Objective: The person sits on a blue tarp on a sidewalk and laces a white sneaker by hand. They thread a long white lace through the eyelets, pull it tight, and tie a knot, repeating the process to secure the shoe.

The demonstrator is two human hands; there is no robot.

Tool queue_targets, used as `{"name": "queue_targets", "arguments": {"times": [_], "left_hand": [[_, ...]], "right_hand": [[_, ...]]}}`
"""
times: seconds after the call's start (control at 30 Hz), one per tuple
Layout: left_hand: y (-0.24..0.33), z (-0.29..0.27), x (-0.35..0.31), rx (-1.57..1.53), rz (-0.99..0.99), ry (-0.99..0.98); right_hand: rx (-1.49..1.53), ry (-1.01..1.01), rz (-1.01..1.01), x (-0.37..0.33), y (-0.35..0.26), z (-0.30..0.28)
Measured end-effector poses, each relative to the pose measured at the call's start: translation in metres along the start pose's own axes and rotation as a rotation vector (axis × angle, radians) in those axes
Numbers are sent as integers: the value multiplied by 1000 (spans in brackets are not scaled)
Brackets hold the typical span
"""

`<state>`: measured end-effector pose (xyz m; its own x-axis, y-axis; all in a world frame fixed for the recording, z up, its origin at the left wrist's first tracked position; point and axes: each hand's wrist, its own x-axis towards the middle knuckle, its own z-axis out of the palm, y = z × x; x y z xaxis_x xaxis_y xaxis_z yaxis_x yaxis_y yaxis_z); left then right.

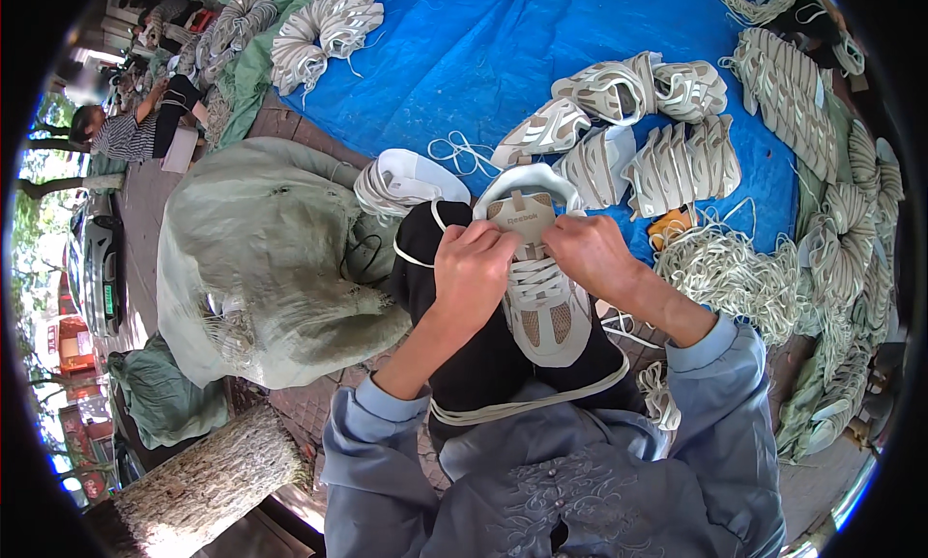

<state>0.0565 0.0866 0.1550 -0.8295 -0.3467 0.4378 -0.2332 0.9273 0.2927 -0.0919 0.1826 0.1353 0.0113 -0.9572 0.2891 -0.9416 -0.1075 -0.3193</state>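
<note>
A white and tan sneaker upper lies across my black-clad lap, toe toward me, its tongue standing up. White laces criss-cross its front. My left hand is closed at the left edge of the upper beside the tongue, fingertips pinched together. On the opposite edge, my right hand pinches in the same way. Whether a lace end sits between the fingertips is hidden by the fingers. Long loose laces stretch over my thighs, and another strand crosses my left knee.
A blue tarp ahead carries stacked sneaker uppers. A heap of white laces lies at right, more stacks beyond. At left are a large pale sack and a tree trunk. Another person sits farther left.
</note>
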Motion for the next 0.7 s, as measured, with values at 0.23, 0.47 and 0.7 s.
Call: {"name": "queue_targets", "arguments": {"times": [0.23, 0.47, 0.7], "left_hand": [[-1, 2, -13, 131, -7, -17], [-1, 3, -18, 125, -46, -1], [1, -1, -21, 127, -82, -6]], "right_hand": [[-175, -83, -70, 10, -20, 0], [287, -149, -97, 16, 6, 20], [111, -81, -84, 12, -10, 13]]}}
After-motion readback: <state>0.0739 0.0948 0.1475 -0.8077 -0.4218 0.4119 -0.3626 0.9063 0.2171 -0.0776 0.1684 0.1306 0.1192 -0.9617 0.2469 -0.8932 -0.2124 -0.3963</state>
